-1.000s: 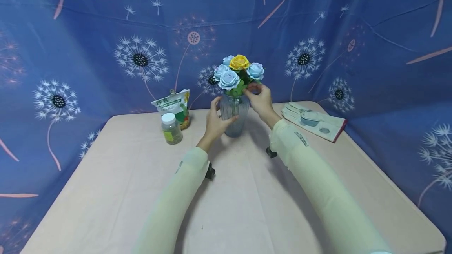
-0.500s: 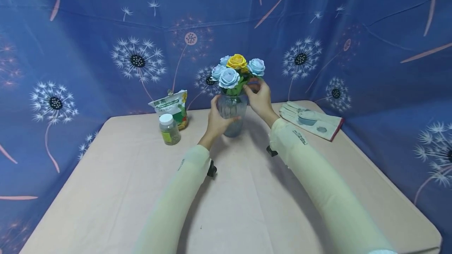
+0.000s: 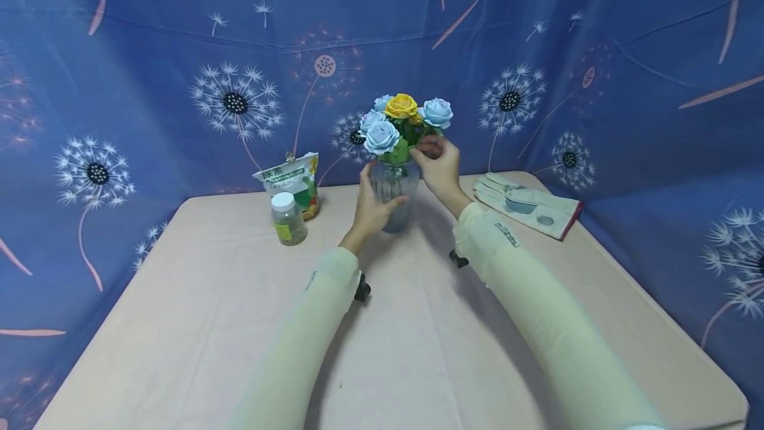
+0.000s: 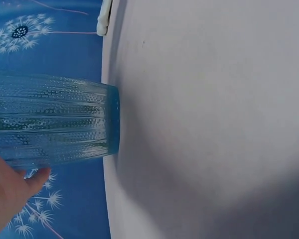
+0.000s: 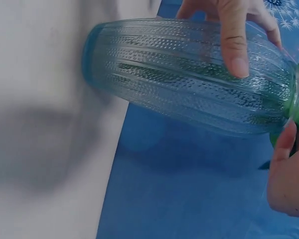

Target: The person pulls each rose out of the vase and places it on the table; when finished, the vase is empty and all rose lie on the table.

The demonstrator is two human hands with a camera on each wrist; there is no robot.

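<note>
A ribbed, bluish clear glass vase stands upright on the table with roses in it. A yellow rose is at the top, with several light blue roses around it. My left hand grips the vase from the left, thumb across its front, as the right wrist view also shows. At the rim, my right hand pinches among the green leaves and stems, below the right-hand blue rose. Thumb and fingertips meet right by the glass lip; the stem between them is mostly hidden.
Left of the vase are a clear jar with a white lid and a clipped printed bag behind it. Work gloves lie on the right of the table. A blue dandelion-print cloth hangs behind.
The right-hand blue rose has shifted slightly right, away from the yellow one, and the front blue rose a little left. Both hands stay nearly in place.
</note>
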